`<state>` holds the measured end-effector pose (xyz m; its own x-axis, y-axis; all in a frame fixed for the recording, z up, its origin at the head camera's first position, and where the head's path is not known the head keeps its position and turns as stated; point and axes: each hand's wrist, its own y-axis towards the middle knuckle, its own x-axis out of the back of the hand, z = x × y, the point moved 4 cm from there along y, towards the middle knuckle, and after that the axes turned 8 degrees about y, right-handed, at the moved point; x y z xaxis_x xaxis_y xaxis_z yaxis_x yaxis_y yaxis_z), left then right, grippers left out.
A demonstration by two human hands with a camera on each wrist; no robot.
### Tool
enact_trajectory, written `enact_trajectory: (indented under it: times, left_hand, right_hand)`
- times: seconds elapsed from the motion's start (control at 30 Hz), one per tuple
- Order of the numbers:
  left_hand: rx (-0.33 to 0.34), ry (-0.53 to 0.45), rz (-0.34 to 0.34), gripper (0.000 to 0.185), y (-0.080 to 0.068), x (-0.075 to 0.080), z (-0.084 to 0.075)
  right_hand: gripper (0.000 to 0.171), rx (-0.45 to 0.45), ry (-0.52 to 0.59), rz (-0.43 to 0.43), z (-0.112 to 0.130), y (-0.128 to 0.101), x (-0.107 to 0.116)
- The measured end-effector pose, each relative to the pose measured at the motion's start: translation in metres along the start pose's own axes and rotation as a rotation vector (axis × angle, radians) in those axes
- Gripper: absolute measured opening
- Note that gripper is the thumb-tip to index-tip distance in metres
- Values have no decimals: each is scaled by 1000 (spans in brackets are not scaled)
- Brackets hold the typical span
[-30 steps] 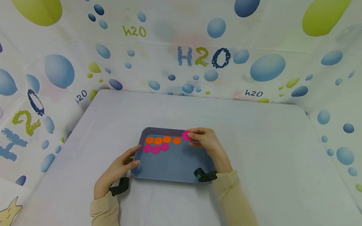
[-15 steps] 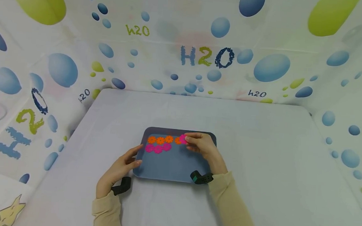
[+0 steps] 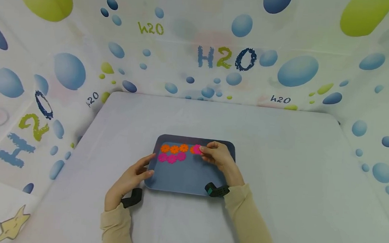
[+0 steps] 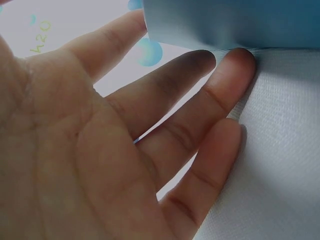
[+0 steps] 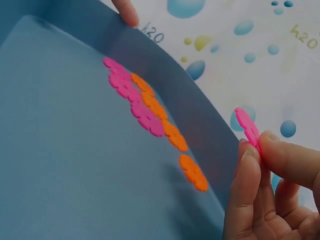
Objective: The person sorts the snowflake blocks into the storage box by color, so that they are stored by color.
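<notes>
A blue-grey tray lies on the table. Along its far side runs a row of orange flower-shaped pieces, the rightmost set a little apart. In front of their left end are 3 pink flower-shaped pieces, close together. My right hand pinches another pink flower-shaped piece between thumb and fingertips. It is held up above the tray's far part, and in the head view it partly covers the rightmost orange flower. My left hand is at the tray's left edge, fingers spread, a fingertip touching the tray wall.
The tray has a raised rim all round. White cloth covers the table. Behind and beside it hangs a white curtain printed with blue and green drops. A black wrist device sits on the right wrist.
My right hand has moved left with the pink flower, from right of the rightmost orange flower to partly over it in the head view. The left hand stays at the tray edge.
</notes>
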<state>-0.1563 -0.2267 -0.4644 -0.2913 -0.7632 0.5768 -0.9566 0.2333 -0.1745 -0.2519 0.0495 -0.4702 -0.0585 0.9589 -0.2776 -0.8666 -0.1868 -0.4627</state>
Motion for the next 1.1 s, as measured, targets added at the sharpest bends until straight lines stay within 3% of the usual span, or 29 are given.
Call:
enact_trajectory:
  times: [0.2,0.5,1.1]
  left_hand:
    - [-7,-1,2,57,1,0,1]
    - [0,5,-2,57,0,1,0]
    - [-1,4,2,58,1,0,-2]
  right_hand:
    - [21,-2,-15,-8,-1,3,-1]
    - [26,-11,-130,-3,-10,8,-5]
    - [26,-1,-206,-75,-14,9,-5]
